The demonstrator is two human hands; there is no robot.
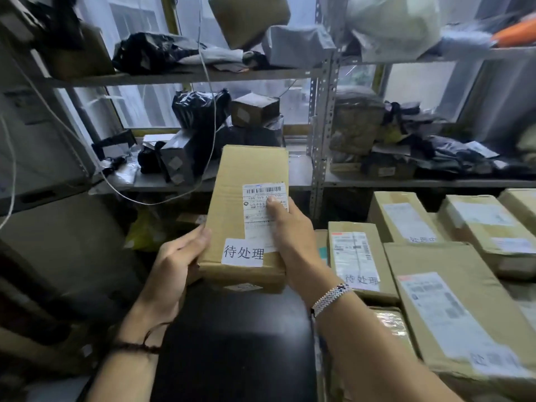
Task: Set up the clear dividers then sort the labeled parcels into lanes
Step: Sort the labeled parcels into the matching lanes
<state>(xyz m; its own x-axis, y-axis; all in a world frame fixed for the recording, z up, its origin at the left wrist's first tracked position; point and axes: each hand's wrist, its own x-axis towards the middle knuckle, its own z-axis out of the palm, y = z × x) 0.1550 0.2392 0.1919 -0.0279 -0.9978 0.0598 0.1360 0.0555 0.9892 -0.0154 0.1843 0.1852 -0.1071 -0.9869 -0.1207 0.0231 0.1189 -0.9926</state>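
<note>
Nearest the camera: a black rounded object (232, 343), glossy, low centre; can't tell what it is. Both forearms reach forward over it. There is a dark cord bracelet (136, 348) on the left wrist and a white beaded bracelet (330, 297) on the right wrist.

The left hand (174, 262) grasps the lower left edge of the held parcel (246, 175), thumb tip on the top face at the edge, fingers curled underneath. The right hand (290, 236) grips the parcel's right side with the thumb pressed flat on the shipping label (265, 192). Its other fingers wrap round behind, hidden.

The held parcel is a long brown cardboard box, in the air at centre frame, above the black object and in front of the shelving, top face tilted toward the camera. A white sticker (243, 252) with three printed Chinese characters sits at its near end, touching the shipping label's lower corner.

To the right, lower, a pile of brown boxes lies packed close together. It includes a large box (464, 309) with a blurred label, a narrower box (356, 256) just right of the right hand with the same sticker text, and two further boxes (403, 216) (487, 224) behind.

Beyond, a grey metal rack upright (323, 140) stands with perforated holes. The middle shelf (406, 182) holds black poly bags (200, 108), a small carton (255, 108) and assorted wrapped packages. A thin white cable (213, 126) hangs down in front of it. The upper shelf (185, 76) holds a black bag (150, 52), a brown box (249, 18), a grey parcel (295, 44) and a white bag (391, 24).
</note>
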